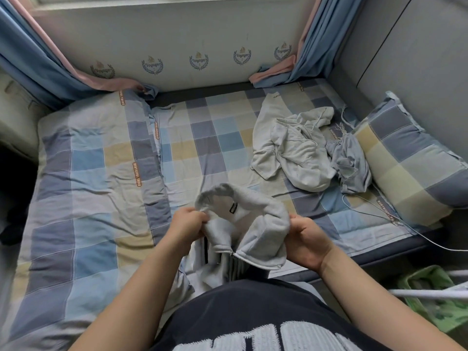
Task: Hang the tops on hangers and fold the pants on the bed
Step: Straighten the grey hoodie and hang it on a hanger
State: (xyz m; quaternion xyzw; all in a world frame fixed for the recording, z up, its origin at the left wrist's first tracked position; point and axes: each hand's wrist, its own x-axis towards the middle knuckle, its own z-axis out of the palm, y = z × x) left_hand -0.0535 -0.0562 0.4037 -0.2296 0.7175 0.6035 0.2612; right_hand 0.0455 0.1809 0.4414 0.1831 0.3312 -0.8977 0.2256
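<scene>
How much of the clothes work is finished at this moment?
Nothing looks finished: no hung top or folded pants show. In hand: the left hand and right hand grip a grey zip top. Left: a cream hoodie and a blue-grey garment lie crumpled on the bed.

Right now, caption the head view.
Left hand and right hand grip a grey top over the bed; clothes lie by the pillow.
</scene>
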